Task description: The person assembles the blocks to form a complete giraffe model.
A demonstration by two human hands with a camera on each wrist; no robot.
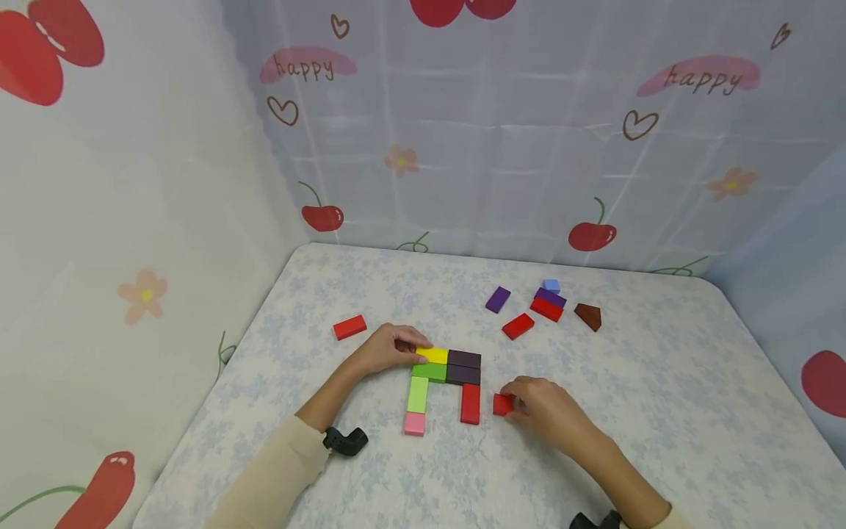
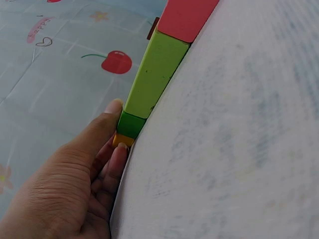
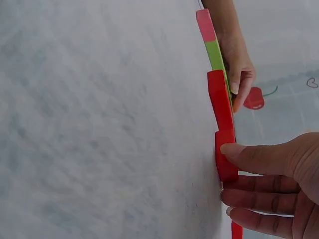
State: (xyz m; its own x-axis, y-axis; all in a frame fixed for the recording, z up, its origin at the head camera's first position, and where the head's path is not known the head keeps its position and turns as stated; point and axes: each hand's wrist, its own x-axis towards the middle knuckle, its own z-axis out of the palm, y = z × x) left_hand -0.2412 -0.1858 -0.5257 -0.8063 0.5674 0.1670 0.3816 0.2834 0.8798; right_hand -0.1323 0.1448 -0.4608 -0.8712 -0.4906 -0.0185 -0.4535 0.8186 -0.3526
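Flat coloured blocks lie edge to edge on the table. A yellow block and a green block adjoin two dark blocks. From these, a light green block with a pink block at its end runs toward me on the left, and a red block on the right. My left hand pinches the yellow block's left end between thumb and fingers. Just right of that red block, my right hand grips another red block, its thumb on the near face.
Farther back lie two purple blocks, several red blocks, a small blue block and a brown angular piece. One red block sits beyond my left hand. Printed curtains hang behind the table.
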